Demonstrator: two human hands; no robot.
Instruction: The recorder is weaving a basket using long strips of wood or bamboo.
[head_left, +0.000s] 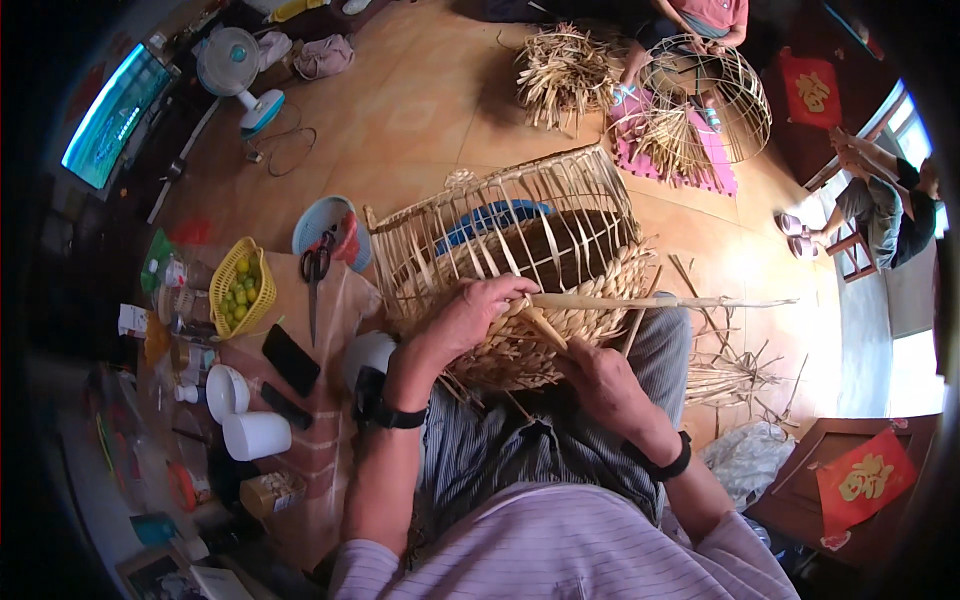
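Note:
A partly woven straw basket (510, 235) with open upright staves rests across my lap, its lower part thickly plaited. My left hand (470, 315) is closed at the plaited band, fingers pinching pale strands where a long straw strip (680, 301) crosses and reaches out to the right. My right hand (600, 385), lower and to the right, grips a folded straw strip (543, 327) angling down from that point. Behind the staves something blue (485, 218) shows.
Left, a table (325, 440) holds scissors (315, 270), limes (240, 290), phone (290, 360) and cups (255, 435). A fan (228, 65) stands beyond. Two people (705, 20) (880, 215) sit nearby with straw bundles (565, 70) and a wire frame (750, 95). Loose straw (745, 375) lies right.

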